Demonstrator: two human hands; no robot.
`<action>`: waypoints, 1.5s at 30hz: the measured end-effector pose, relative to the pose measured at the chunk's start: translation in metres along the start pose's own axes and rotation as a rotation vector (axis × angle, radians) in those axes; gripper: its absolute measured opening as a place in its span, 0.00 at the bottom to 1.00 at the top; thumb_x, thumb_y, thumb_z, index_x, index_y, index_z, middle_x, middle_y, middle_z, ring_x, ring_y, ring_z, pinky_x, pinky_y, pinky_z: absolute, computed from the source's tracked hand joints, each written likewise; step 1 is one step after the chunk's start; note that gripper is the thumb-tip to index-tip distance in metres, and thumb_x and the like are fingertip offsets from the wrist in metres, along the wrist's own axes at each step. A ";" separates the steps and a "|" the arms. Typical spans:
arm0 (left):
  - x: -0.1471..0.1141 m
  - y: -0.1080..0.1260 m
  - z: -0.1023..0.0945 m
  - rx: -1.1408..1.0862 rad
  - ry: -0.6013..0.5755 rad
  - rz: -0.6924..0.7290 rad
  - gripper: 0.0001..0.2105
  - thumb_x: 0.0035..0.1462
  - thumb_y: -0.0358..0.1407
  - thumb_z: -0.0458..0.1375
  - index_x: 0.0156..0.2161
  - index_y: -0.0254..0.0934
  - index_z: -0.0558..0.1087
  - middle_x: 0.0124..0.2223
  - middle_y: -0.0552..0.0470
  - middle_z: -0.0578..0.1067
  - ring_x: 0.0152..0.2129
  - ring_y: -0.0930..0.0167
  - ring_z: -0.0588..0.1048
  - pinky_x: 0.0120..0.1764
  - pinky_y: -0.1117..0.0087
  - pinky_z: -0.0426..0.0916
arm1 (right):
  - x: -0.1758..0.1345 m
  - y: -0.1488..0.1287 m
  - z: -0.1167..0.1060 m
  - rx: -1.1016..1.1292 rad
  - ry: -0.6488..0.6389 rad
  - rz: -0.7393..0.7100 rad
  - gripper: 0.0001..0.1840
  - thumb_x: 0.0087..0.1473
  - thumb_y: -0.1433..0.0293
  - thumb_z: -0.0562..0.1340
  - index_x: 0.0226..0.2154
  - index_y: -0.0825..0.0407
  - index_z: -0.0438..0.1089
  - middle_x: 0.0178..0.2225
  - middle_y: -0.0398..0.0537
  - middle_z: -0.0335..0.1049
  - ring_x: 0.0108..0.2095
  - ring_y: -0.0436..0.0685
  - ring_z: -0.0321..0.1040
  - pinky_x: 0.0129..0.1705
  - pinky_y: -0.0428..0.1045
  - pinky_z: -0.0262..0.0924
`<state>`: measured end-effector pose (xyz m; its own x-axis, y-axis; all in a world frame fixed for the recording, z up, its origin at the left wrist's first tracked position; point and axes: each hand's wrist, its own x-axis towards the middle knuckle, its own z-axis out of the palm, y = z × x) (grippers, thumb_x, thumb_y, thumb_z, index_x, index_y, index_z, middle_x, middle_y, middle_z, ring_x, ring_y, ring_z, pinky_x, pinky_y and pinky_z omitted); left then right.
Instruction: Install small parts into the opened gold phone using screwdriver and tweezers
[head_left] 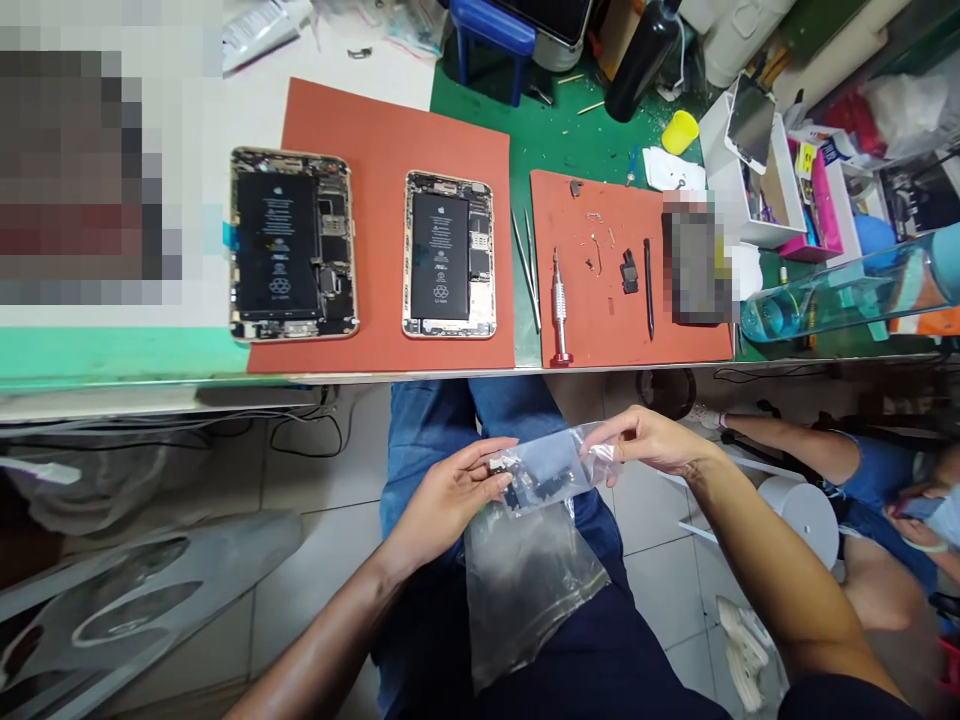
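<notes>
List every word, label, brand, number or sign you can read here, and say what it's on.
Apple logo: left battery.
Apple logo: right battery.
Print below both logos: too small to read.
White tube: lettering too blurred to read.
Held clear bag: no readable text.
No whole word is legible.

Two opened phones, a larger one (294, 245) and a smaller one (450, 255), lie left of the tweezers (535, 305) on an orange mat (379, 270). Immediately right of the tweezers lies a screwdriver (559, 305), with a black stick (649, 290) farther right. On the person's side of the tweezers, the left hand (442, 500) and right hand (652, 440) hold opposite ends of a clear bag (551, 465) containing small dark parts.
</notes>
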<state>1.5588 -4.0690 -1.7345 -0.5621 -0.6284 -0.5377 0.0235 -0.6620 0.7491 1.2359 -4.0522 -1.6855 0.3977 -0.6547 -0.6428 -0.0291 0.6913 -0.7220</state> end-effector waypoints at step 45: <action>0.002 -0.008 0.000 -0.177 0.117 0.103 0.27 0.54 0.40 0.77 0.57 0.40 0.79 0.54 0.43 0.84 0.49 0.64 0.83 0.51 0.66 0.80 | -0.021 -0.002 0.011 -0.091 0.620 -0.234 0.18 0.53 0.52 0.78 0.34 0.50 0.83 0.30 0.44 0.79 0.30 0.54 0.75 0.38 0.51 0.73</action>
<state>1.5574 -4.0648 -1.7416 -0.4495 -0.7329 -0.5107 0.2260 -0.6464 0.7287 1.2375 -4.0371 -1.6679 -0.1973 -0.8577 -0.4749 -0.0944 0.4988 -0.8616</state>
